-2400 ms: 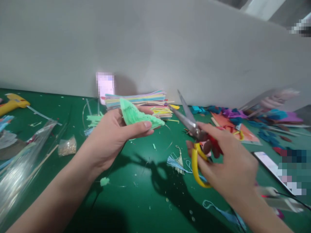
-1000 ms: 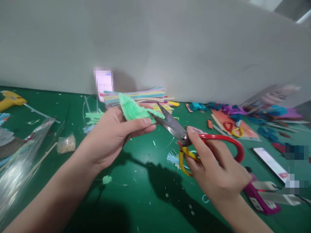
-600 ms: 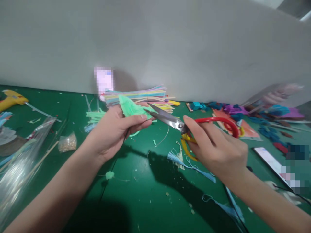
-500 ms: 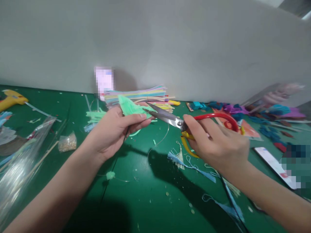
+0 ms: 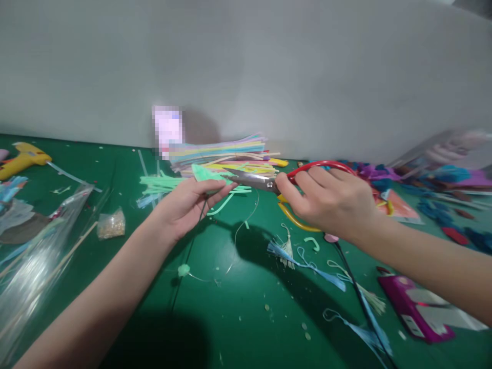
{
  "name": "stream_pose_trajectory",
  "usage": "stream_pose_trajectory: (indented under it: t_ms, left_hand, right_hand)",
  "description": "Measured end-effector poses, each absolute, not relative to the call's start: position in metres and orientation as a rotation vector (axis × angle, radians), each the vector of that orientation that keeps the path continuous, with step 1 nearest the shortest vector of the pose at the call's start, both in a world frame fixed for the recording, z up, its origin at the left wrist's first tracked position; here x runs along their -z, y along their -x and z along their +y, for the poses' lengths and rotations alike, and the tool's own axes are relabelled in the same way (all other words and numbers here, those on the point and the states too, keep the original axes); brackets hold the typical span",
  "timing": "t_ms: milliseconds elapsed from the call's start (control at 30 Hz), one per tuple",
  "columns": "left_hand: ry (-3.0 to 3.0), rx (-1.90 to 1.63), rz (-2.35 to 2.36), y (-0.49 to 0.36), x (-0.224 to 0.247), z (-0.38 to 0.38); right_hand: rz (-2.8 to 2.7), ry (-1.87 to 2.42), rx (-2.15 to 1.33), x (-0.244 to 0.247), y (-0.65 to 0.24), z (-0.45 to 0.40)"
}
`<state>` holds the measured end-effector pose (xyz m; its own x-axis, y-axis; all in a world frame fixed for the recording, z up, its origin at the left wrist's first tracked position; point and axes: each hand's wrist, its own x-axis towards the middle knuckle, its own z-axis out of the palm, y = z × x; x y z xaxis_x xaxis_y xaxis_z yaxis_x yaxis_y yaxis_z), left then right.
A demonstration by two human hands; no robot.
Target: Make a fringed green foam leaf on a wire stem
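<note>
Between the thumb and fingers of my left hand (image 5: 188, 205) is a fuzzy light-green piece (image 5: 205, 175), pointed at its upper left. My right hand (image 5: 326, 200) is wrapped round the handles of scissors (image 5: 255, 180), one handle red and the other yellow. The blades point left and their tips lie at the green piece, close to my left fingertips. A thin dark stem shows below my left fingers. Behind the blades lies a bundle of pastel fuzzy sticks (image 5: 223, 151), with light-green ones (image 5: 159, 183) to its left.
A yellow glue gun (image 5: 26, 160), clear plastic sleeves (image 5: 34, 277) and a small bag of beads (image 5: 111, 224) lie left on the green table (image 5: 230, 307). Blue tassels (image 5: 323, 274) and a magenta box (image 5: 415, 310) are at the right. A pale wall stands behind.
The scissors and my right hand have moved up and left, the blades now flatter. The green piece sits slightly lower and is tilted more away. A small curled green offcut now shows near the tassels.
</note>
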<state>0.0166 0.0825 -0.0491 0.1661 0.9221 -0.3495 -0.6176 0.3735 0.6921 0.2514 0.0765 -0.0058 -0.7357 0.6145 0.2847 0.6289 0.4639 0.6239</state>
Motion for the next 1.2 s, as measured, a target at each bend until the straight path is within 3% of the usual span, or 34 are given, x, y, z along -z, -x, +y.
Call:
stream_pose_trajectory:
  t_ms: [400,600,700,933,1200]
  left_hand:
    - [-0.429,-1.107,0.805,-0.019,0.059,0.086]
    - [-0.540,-1.130,0.809,-0.019,0.054,0.081]
    - [-0.623,-1.129,0.822,-0.020,0.048,0.075]
    - [-0.957,-1.033,0.823,-0.024,0.018,0.050]
    - [-1.219,-1.042,0.962,-0.022,-0.001,0.030]
  right_hand:
    - [-2.854,1.099,1.142,0.001,-0.247,0.083]
    - [-2.552,1.235,1.064,0.020,-0.258,0.078]
    - [-2.373,1.386,0.822,0.032,-0.266,0.070]
    - [-2.253,1.844,-0.135,0.074,-0.257,0.031]
    - [-2.346,1.958,-0.332,0.109,-0.245,0.012]
